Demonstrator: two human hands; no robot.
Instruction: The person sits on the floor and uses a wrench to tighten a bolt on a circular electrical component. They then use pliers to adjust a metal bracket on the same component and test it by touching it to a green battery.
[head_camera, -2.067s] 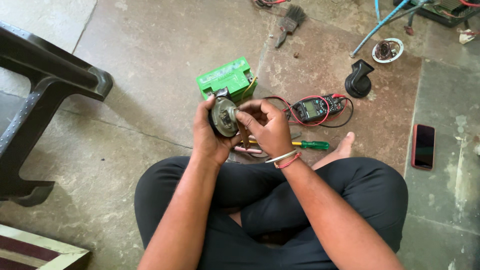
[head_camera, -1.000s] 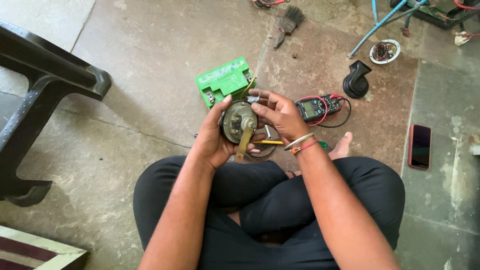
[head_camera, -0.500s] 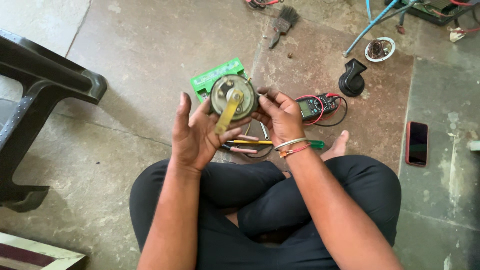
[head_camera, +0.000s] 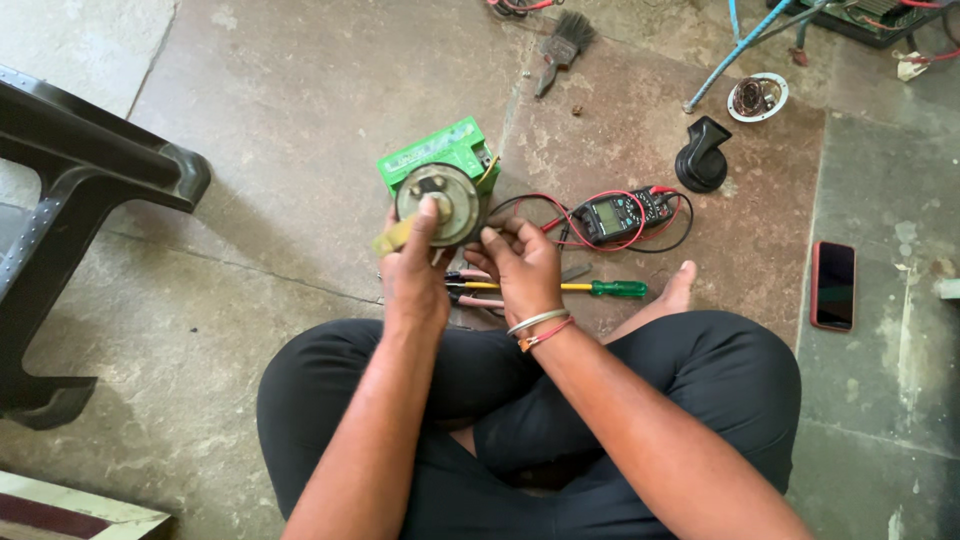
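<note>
Both hands' grip holds a round metal horn (head_camera: 440, 205) above stained concrete floor (head_camera: 250, 130).

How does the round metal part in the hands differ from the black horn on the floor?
The round metal part is grey, flat like a disc and held up by the left hand; the black horn is dark, flared and lies untouched on the floor. The metal part looks wider. The right hand is beside the part.

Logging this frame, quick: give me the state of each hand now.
Left hand: closed on the round grey metal horn disc, thumb on its face.
Right hand: fingers curled at the disc's lower right edge; grip cannot be told.
</note>
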